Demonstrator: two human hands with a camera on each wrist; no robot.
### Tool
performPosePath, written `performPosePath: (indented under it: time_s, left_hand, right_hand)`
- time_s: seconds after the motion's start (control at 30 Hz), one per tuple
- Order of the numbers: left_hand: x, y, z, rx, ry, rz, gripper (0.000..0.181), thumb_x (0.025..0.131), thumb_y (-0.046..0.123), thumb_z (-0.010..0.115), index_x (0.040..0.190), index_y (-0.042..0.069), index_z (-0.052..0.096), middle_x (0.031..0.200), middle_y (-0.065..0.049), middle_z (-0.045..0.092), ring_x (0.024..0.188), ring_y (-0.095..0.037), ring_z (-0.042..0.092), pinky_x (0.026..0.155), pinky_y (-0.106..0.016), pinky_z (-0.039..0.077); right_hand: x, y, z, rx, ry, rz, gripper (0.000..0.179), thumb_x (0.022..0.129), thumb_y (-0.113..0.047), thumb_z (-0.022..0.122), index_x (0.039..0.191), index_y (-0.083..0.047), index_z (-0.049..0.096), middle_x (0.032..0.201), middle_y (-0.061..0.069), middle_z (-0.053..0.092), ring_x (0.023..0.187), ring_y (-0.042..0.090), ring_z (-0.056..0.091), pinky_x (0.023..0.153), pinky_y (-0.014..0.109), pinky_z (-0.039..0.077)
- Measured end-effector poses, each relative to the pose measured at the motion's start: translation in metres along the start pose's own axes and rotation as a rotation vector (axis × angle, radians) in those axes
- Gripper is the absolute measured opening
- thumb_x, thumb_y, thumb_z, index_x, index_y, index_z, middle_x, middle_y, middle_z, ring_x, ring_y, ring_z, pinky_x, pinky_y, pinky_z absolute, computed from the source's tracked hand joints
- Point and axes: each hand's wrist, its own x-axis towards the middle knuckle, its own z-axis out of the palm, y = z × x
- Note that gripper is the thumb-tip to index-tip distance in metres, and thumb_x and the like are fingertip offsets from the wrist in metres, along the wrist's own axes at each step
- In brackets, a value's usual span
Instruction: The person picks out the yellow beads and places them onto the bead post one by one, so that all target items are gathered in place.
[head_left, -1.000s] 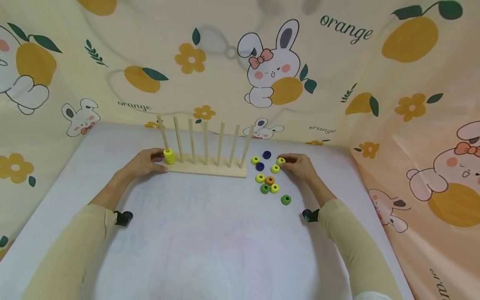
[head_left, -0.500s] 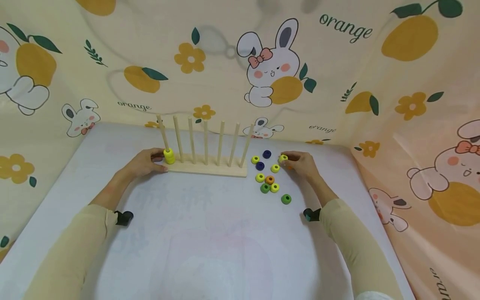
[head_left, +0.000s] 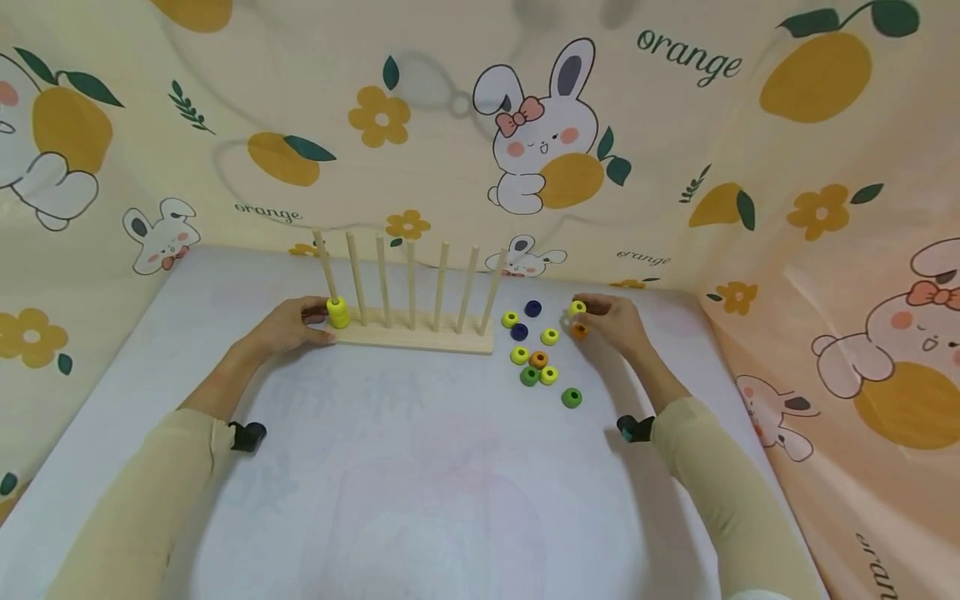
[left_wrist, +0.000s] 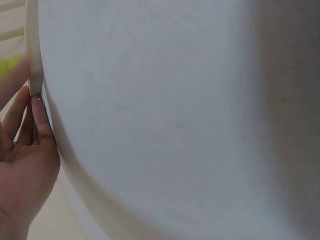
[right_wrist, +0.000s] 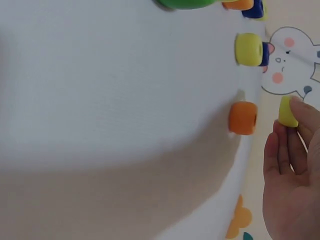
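On the white table stands a wooden peg rack (head_left: 420,340), a flat base with a row of upright pegs. Yellow beads (head_left: 338,313) are stacked low on its leftmost peg. My left hand (head_left: 287,325) grips the left end of the base, and in the left wrist view its fingers (left_wrist: 40,117) press against the end of the wood. Off to the right, my right hand (head_left: 617,323) pinches one yellow bead (right_wrist: 287,112) between thumb and fingers, held above the table. Just beneath it lies an orange bead (head_left: 580,331), apart from the fingers in the right wrist view.
Between rack and right hand lie loose beads: dark blue ones (head_left: 533,308), several yellow ones (head_left: 550,337), another orange bead (head_left: 538,360) and green ones (head_left: 572,397). A patterned cloth (head_left: 442,183) with rabbits and oranges rises behind and beside the table.
My right hand has lifted the yellow bead and carried it a little right and back, uncovering the orange bead below. The left hand stays on the rack.
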Motion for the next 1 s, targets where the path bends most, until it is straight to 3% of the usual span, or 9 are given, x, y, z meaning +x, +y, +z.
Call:
performPosePath:
  time_s: [0.33, 0.53, 1.0]
  left_hand:
    - [0.0, -0.003, 0.001, -0.032, -0.008, 0.0, 0.079, 0.085, 0.008, 0.078, 0.148, -0.009, 0.034, 0.149, -0.029, 0.04, 0.137, -0.042, 0.04, 0.118, -0.049, 0.031]
    - [0.0, -0.001, 0.0, -0.018, 0.0, 0.013, 0.076, 0.086, 0.008, 0.077, 0.147, -0.009, 0.035, 0.148, -0.029, 0.041, 0.137, -0.043, 0.04, 0.117, -0.049, 0.032]
    - [0.001, 0.0, 0.0, -0.005, -0.006, -0.014, 0.078, 0.086, 0.008, 0.077, 0.149, -0.009, 0.034, 0.149, -0.029, 0.04, 0.137, -0.043, 0.039, 0.118, -0.049, 0.031]
  right_hand:
    - [-0.004, -0.014, -0.013, 0.0, 0.044, -0.075, 0.038, 0.088, -0.025, 0.078, 0.124, -0.015, 0.071, 0.118, 0.008, 0.071, 0.104, 0.024, 0.068, 0.081, 0.028, 0.053]
    - [-0.005, -0.027, -0.024, -0.004, 0.043, -0.14, 0.038, 0.088, -0.024, 0.078, 0.123, -0.014, 0.071, 0.113, 0.01, 0.073, 0.1, 0.022, 0.069, 0.075, 0.017, 0.054]
    - [-0.007, -0.05, -0.03, 0.046, 0.036, -0.129, 0.046, 0.086, -0.038, 0.078, 0.126, -0.017, 0.069, 0.119, 0.008, 0.07, 0.102, 0.018, 0.066, 0.079, 0.017, 0.055]
